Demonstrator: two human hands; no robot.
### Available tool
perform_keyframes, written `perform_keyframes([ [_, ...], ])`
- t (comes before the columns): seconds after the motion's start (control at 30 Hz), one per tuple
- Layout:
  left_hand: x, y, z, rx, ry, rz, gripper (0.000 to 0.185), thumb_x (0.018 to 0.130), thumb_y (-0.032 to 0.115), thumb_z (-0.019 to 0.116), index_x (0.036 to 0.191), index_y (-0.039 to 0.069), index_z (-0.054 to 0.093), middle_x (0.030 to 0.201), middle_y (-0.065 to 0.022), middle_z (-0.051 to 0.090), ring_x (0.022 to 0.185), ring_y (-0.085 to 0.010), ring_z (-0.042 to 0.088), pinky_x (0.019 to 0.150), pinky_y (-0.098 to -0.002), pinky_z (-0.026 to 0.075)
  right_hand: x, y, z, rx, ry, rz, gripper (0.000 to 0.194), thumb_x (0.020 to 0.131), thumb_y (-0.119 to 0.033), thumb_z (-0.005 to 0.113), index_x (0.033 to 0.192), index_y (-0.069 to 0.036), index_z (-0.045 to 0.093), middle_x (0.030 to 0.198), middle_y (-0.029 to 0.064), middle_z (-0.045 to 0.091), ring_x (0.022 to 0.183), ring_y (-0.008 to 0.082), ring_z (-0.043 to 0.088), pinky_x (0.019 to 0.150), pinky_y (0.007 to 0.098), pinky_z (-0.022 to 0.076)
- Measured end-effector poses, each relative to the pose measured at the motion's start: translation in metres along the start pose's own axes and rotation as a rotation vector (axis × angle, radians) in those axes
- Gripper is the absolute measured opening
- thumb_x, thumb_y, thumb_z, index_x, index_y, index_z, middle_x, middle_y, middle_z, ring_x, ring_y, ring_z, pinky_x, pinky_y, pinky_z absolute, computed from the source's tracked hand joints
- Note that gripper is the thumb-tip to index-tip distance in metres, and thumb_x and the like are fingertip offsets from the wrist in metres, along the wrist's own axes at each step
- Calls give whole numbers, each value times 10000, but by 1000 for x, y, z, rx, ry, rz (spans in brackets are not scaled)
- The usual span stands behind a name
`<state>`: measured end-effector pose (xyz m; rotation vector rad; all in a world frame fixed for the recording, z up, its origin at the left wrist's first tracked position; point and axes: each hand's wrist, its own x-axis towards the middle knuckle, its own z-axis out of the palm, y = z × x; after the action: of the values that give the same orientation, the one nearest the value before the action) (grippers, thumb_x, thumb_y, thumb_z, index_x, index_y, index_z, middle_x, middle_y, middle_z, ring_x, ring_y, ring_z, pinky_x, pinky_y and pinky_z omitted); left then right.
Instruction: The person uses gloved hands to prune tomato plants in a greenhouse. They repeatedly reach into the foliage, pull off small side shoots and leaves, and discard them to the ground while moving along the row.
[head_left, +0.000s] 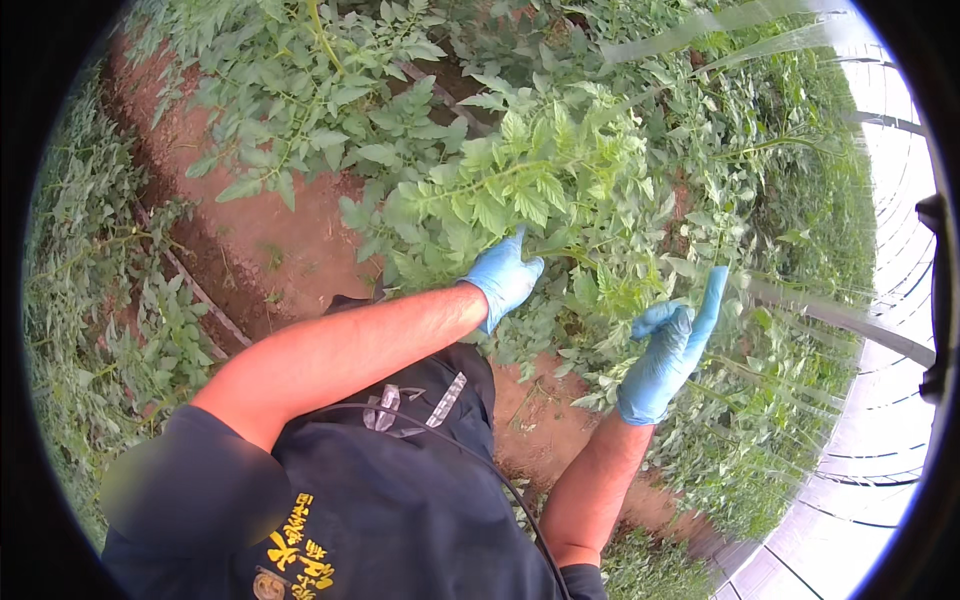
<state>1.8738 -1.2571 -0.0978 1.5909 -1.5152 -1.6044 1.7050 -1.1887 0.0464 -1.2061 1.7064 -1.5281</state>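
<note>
Both my hands wear light blue disposable gloves. My left hand (504, 276) reaches in among the leafy top of a tomato plant (517, 187); its fingers are bent close to a green stem (566, 253), and leaves hide part of them, so any grip does not show. To the right, my right hand (664, 345) is raised beside the same foliage, with the index finger stretched out and the other fingers curled. A translucent strip (832, 311) runs from near that fingertip towards the right. Whether the curled fingers hold anything is unclear.
Dense tomato rows stand ahead and at the right, with another row (97, 322) at the left. Reddish soil (300, 232) lies between them, along with a narrow pale pipe or tape (202, 292). Translucent strips hang at the upper right, and curved greenhouse ribs (877, 457) show beyond. A dark cable (480, 454) crosses my shirt.
</note>
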Motion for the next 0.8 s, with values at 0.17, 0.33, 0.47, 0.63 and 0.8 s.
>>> perform_keyframes([
  [0.17,35,0,7,-174,-346,82,733,1026,387,672,1594,-9,434,1479,-264,617,1339,-367,618,1125,-396,474,0,-19,9,-69,-52,159,377,1101,-274,636,1405,-52,659,936,2,672,770,59,576,652,219,487],
  [0.33,74,-46,13,-134,-358,369,436,998,327,657,1330,52,719,1186,-158,774,1016,-275,715,934,-364,540,-1,-21,0,-65,-92,266,278,1123,-248,602,1282,-56,724,918,5,713,802,69,612,732,238,494],
  [0.47,52,-15,-5,-41,-687,249,366,1054,276,696,1363,79,713,1222,-120,779,1075,-153,698,1000,-326,536,4,7,-17,-168,-73,235,362,1145,-373,533,1293,-91,705,1143,49,778,1050,128,691,910,315,491],
  [0.63,25,-14,5,190,-691,333,423,1074,391,664,1371,93,711,1234,-143,756,1135,-215,697,1050,-367,520,25,21,-25,-181,-163,324,548,1147,-538,409,1424,-115,619,1262,65,744,1181,178,674,1091,390,436],
  [0.8,4,4,27,188,-765,309,431,1015,424,733,1323,123,741,1152,-130,766,1104,-267,719,1027,-395,541,22,38,-14,86,-366,431,695,1135,-623,344,1484,-69,578,1243,91,726,1115,198,671,1062,380,502],
])
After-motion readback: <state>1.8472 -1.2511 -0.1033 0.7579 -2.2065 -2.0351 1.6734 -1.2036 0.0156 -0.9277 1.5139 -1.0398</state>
